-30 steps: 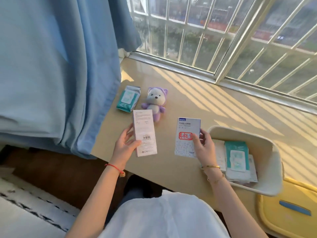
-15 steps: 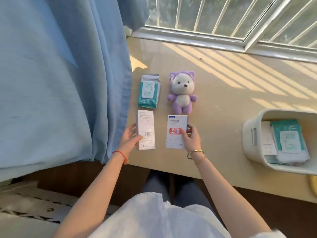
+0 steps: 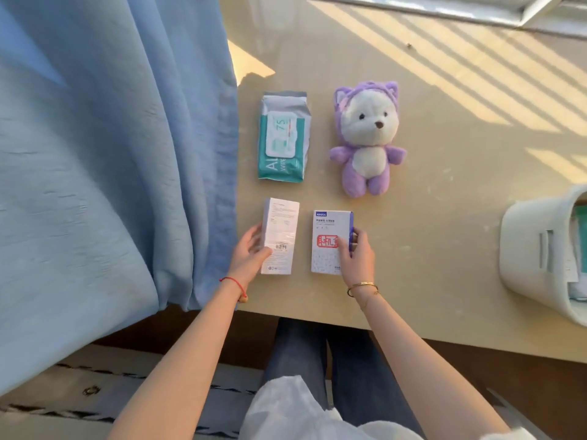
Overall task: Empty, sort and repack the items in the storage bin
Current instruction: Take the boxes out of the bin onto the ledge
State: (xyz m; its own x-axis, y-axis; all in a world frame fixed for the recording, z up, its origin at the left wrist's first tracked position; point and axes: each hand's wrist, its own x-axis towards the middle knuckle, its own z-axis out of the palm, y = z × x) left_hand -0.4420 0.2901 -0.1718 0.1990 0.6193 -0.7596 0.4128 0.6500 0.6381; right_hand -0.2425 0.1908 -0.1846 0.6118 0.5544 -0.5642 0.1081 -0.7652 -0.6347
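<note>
Big blue curtain (image 3: pixel 104 173) fills the whole left half of the frame, hanging down past the edge of the beige tabletop (image 3: pixel 444 217), which takes up the middle and right. At the far right edge, cut off by the frame, sits the white storage bin (image 3: pixel 533 258), with some teal and white packs just peeking out inside it; can't make out much more than that. Up in the centre there's a purple and white plush toy (image 3: pixel 368 141) lying on its back, and just left of it a teal pack of wipes (image 3: pixel 282 138) lying flat, the two close but not touching. Below those, in the middle of the frame, two small boxes lie side by side with a gap between them: a plain white box (image 3: pixel 281 230) with a barcode on the left, and a white box with a red stamp (image 3: pixel 328 236) on the right. The left hand (image 3: pixel 249 258) grips the plain box by its left edge, thumb curled over the front. The right hand (image 3: pixel 355 258) holds the stamped box by its right edge, thumb on top
</note>
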